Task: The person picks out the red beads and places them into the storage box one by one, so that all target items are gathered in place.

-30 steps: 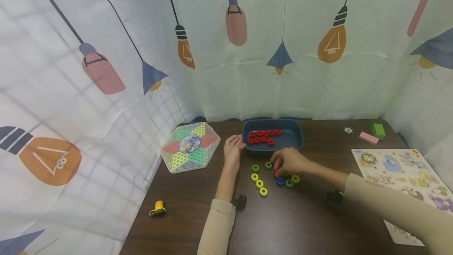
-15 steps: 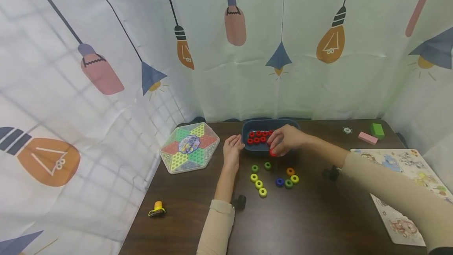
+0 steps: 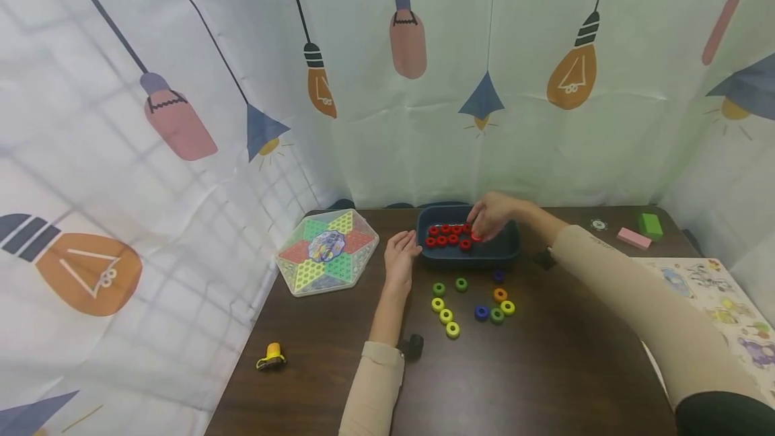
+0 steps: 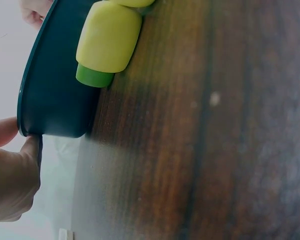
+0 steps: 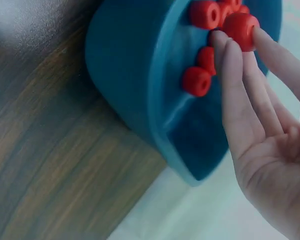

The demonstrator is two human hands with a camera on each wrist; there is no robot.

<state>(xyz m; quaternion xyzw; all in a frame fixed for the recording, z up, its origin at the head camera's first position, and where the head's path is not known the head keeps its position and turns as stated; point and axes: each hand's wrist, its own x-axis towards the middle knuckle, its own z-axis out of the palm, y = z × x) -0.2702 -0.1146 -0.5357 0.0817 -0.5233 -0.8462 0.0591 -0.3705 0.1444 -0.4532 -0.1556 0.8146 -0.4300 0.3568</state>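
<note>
A dark blue tray [image 3: 506, 247] holds several red beads [image 3: 443, 241] in rows at its left and middle. My right hand [image 3: 493, 212] reaches into it from the right and pinches a red bead [image 5: 241, 33] between thumb and fingers, close to the others. At the tray's left end, my left hand [image 3: 399, 258] holds the rim; the left wrist view shows thumb and finger [image 4: 4, 132] at the corner. In front of the tray lie yellow beads [image 3: 446, 316], green beads [image 3: 461, 284], a blue bead [image 3: 481, 313], an orange bead [image 3: 500, 295] and a purple bead [image 3: 498, 276].
A star-patterned board game [image 3: 327, 251] lies left of the tray. A small yellow-and-black object [image 3: 272, 356] is farther forward on the left. At the right are an animal picture board [image 3: 720, 288], a pink block [image 3: 634, 238], a green block [image 3: 650, 227] and a round chip [image 3: 599, 225].
My right hand has carried the red bead from among the loose beads on the table up into the tray. The orange and purple beads are now uncovered. My left hand stays at the tray.
</note>
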